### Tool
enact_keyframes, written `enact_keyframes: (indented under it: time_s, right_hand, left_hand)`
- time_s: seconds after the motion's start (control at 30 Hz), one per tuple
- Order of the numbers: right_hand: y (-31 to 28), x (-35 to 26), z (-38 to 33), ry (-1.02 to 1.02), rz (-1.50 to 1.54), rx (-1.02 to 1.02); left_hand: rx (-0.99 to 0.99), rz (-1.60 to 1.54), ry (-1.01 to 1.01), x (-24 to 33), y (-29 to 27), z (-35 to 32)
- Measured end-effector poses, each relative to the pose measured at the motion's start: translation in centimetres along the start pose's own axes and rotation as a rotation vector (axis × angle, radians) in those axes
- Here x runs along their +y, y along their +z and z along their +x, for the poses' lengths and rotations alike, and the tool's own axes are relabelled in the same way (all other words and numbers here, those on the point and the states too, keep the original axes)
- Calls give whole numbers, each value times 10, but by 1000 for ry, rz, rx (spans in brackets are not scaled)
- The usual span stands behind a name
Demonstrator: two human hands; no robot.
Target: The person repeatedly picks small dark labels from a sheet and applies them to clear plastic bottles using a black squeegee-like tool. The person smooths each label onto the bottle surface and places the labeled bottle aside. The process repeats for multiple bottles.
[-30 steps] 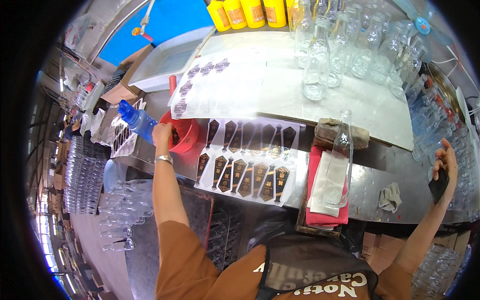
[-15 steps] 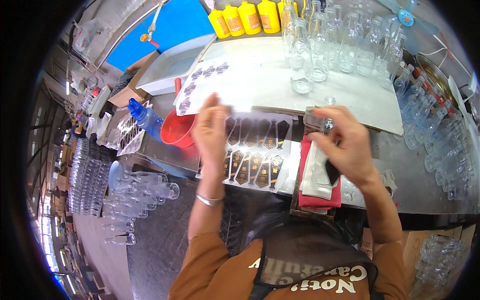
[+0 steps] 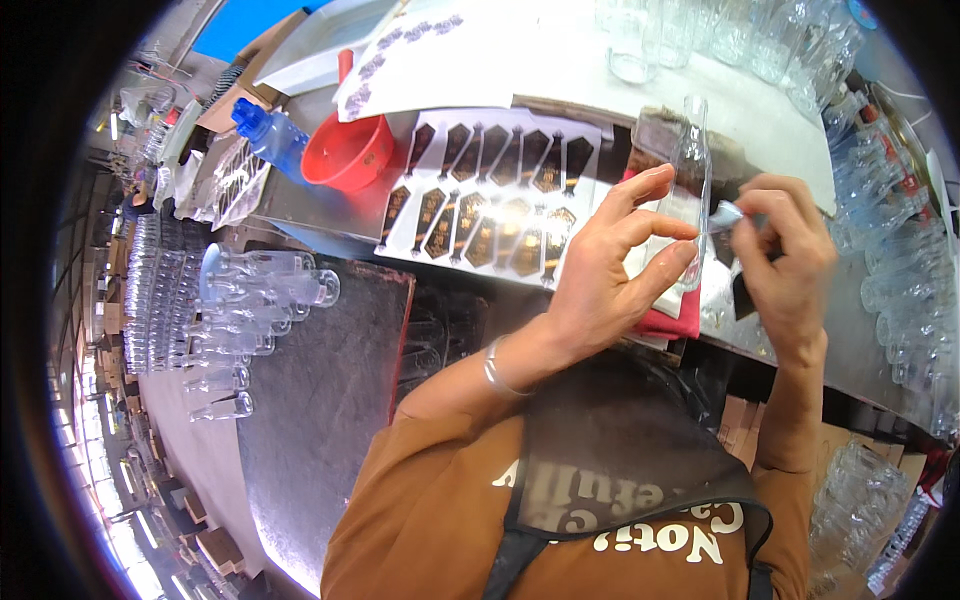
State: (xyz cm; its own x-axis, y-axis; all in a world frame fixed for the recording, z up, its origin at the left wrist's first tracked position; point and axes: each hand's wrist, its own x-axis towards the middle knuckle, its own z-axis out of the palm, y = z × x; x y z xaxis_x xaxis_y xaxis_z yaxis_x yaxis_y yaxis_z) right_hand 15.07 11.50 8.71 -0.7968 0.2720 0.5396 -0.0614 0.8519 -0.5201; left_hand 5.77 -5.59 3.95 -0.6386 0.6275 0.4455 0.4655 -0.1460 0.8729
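A clear glass bottle [image 3: 690,165] lies lengthwise on the padded rest in front of me, its neck pointing away. My left hand [image 3: 610,265] comes at it from the left, with thumb and fingertips against its side and the index finger raised. On the other side is my right hand [image 3: 790,255], its fingers pinched around a small pale piece [image 3: 725,214]. Below that hand shows a dark pointed strip [image 3: 742,298]; whether it is held cannot be told. Left of the rest lies a white sheet [image 3: 390,242] bearing rows of black and gold labels [image 3: 478,228].
Around the work spot stand a red bucket [image 3: 348,152], a blue spray bottle [image 3: 270,138] and a white board [image 3: 560,85] carrying several glass bottles. More bottles crowd the right side [image 3: 900,290] and the left table [image 3: 255,300]. Red cloth [image 3: 680,322] edges the rest.
My view has tilted lower. My left hand has crossed rightward from above the label sheet to the bottle. My right hand has let go of the bottle's neck and now pinches a pale piece beside it.
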Motion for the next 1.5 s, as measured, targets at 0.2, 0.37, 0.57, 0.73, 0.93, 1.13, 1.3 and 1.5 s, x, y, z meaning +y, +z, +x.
enact_keyframes:
  time_s: [0.2, 0.37, 0.57, 0.73, 0.93, 1.13, 1.3, 1.5]
  right_hand:
    - [-55, 5, -34, 168, 298, -47]
    - [-60, 14, -46, 254, 372, -49]
    - [-56, 25, -57, 303, 481, -64]
    - [-56, 22, -58, 324, 531, -71]
    - [-60, 15, -52, 341, 665, -198]
    - [-56, 9, -48, 366, 737, -236]
    - [-54, 6, -49, 431, 771, -248]
    - [-52, 8, -48, 418, 788, -258]
  left_hand:
    - [-190, 552, -18, -59, -72, -57]
    - [-359, 898, 42, -110, -105, -98]
    - [-117, 754, -28, -108, -112, -75]
    - [75, 598, -161, -114, -121, -65]
    - [182, 387, -278, -111, -120, -62]
    - [306, 120, -346, -136, -146, -60]
    - [321, 88, -354, -130, -155, -40]
    - [146, 453, -314, -97, -143, -42]
